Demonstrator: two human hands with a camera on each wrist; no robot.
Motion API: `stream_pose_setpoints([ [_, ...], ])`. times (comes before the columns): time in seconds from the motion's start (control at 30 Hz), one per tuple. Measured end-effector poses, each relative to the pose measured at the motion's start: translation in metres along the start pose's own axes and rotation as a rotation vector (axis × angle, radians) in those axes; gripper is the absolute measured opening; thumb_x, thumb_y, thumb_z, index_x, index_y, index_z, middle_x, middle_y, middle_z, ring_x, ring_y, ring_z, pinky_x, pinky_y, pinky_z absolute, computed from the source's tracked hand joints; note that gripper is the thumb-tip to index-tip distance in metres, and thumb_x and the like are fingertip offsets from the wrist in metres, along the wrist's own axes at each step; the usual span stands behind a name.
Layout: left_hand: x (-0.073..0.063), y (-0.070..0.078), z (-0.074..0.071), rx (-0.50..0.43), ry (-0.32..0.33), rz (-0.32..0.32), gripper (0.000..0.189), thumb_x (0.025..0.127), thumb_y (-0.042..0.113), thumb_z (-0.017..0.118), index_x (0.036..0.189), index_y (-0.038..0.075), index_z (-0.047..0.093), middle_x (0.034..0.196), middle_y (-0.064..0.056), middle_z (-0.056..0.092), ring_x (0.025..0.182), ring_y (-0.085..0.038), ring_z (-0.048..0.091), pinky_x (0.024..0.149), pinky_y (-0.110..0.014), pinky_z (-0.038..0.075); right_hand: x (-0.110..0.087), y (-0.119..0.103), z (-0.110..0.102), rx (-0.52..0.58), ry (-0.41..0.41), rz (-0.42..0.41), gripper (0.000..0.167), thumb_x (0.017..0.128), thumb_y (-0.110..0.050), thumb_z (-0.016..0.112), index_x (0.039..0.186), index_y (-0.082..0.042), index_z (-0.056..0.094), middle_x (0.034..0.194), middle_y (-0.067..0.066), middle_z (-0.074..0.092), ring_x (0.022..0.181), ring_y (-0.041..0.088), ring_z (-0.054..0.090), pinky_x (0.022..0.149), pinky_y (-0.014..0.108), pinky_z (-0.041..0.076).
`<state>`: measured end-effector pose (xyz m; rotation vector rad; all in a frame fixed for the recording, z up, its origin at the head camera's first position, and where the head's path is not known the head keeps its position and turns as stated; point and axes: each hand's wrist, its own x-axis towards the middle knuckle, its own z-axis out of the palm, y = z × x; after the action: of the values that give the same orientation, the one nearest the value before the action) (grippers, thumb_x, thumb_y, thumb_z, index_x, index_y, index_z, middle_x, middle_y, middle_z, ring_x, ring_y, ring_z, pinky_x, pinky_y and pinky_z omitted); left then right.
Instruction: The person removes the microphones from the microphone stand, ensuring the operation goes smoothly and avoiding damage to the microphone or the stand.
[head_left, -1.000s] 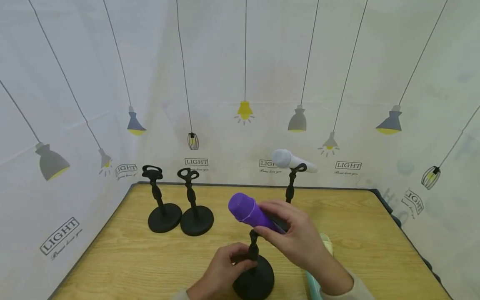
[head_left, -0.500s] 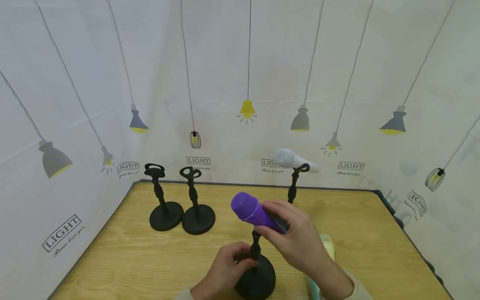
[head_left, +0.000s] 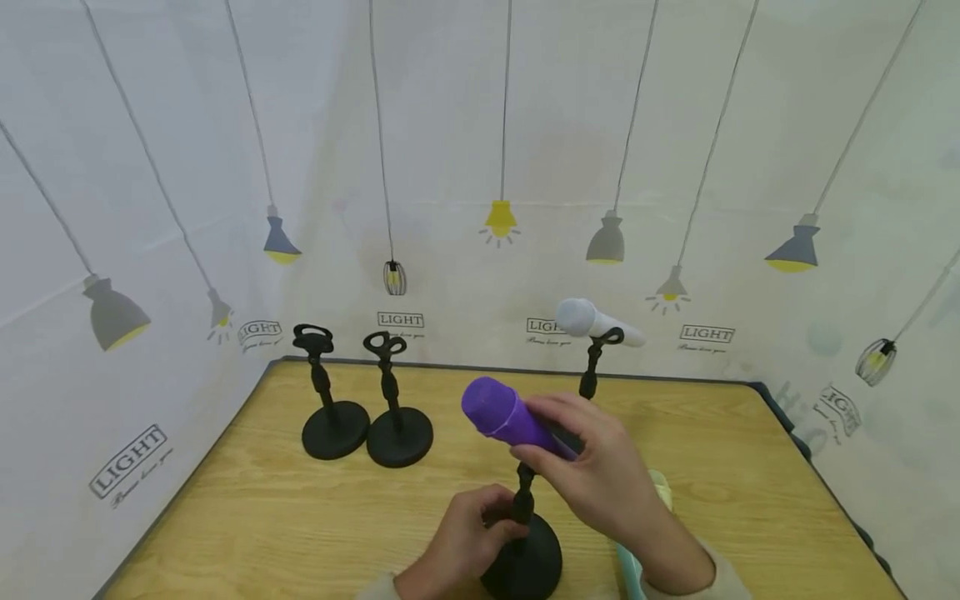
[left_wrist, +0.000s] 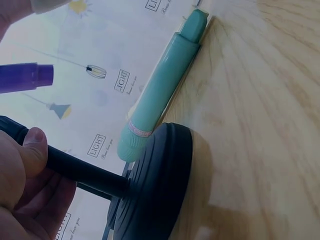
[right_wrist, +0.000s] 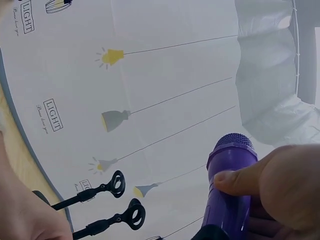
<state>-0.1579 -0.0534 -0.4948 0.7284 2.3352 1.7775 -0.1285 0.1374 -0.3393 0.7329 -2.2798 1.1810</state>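
Note:
In the head view, my right hand (head_left: 603,475) grips a purple microphone (head_left: 498,412) around its body, thumb along the near side. Its head points up and to the left. Directly below is a black desk microphone stand (head_left: 528,567) with a round base; its top clip is largely hidden behind the purple microphone and my right hand. My left hand (head_left: 472,533) pinches the stem of this stand between thumb and fingers. The left wrist view shows that stem (left_wrist: 85,172) up close, the base against the wood, and the tail of the purple microphone (left_wrist: 27,77) above.
Two black stands (head_left: 335,429) with bare clips stand at the back left. Behind my right hand, a white microphone (head_left: 600,321) rests in another stand's clip. A teal microphone (left_wrist: 160,95) and a pale yellow one (head_left: 662,487) lie at the right, partly behind my forearm.
The head view has turned a little, so the scene sits slightly farther right. The stand's stem has shifted slightly right under the purple microphone; both hands keep their grips.

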Motion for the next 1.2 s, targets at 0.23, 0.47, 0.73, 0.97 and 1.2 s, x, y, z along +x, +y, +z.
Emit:
stream_pose_setpoints([
  [0.23,0.000,0.002,0.004,-0.024,0.003,-0.018,0.015,0.097,0.007,0.080,0.111,0.010,0.079,0.110,-0.006,0.082,0.101,-0.013,0.079,0.090,-0.019,0.060,0.007,-0.008,-0.002,-0.004,-0.026,0.012,0.039,0.090,-0.012,0.089,0.128,-0.010,0.078,0.127,0.003,0.078,0.109,0.020,0.075,0.091,0.037,0.063],
  [0.47,-0.001,0.002,0.005,-0.024,0.006,-0.051,0.012,0.097,0.009,0.080,0.109,0.011,0.079,0.108,-0.004,0.082,0.100,-0.007,0.077,0.091,-0.022,0.061,0.018,-0.016,0.001,-0.009,-0.089,0.067,0.042,0.091,-0.015,0.089,0.131,-0.013,0.076,0.130,0.000,0.076,0.114,0.019,0.074,0.090,0.036,0.063],
  [0.73,-0.002,0.002,0.005,-0.058,0.013,-0.071,0.013,0.096,0.008,0.081,0.109,0.011,0.079,0.108,-0.005,0.082,0.099,-0.006,0.076,0.090,-0.020,0.060,0.030,-0.021,0.003,0.025,-0.116,0.010,0.039,0.095,-0.016,0.085,0.133,-0.012,0.075,0.128,0.002,0.076,0.114,0.020,0.074,0.093,0.041,0.064],
  [0.97,-0.002,0.003,0.006,-0.077,0.018,-0.092,0.013,0.096,0.007,0.081,0.108,0.011,0.079,0.108,-0.005,0.082,0.098,-0.004,0.075,0.089,-0.019,0.059,0.040,-0.025,0.006,0.053,-0.146,-0.031,0.039,0.095,-0.014,0.085,0.132,-0.008,0.074,0.125,0.003,0.077,0.114,0.019,0.074,0.092,0.033,0.064],
  [1.2,-0.001,0.004,0.005,-0.072,0.023,-0.090,0.012,0.095,0.007,0.082,0.107,0.010,0.080,0.106,-0.006,0.082,0.096,-0.002,0.074,0.088,-0.019,0.058,0.047,-0.029,0.007,0.046,-0.153,-0.068,0.038,0.094,-0.012,0.085,0.130,-0.006,0.074,0.123,0.004,0.077,0.111,0.019,0.075,0.091,0.033,0.064],
])
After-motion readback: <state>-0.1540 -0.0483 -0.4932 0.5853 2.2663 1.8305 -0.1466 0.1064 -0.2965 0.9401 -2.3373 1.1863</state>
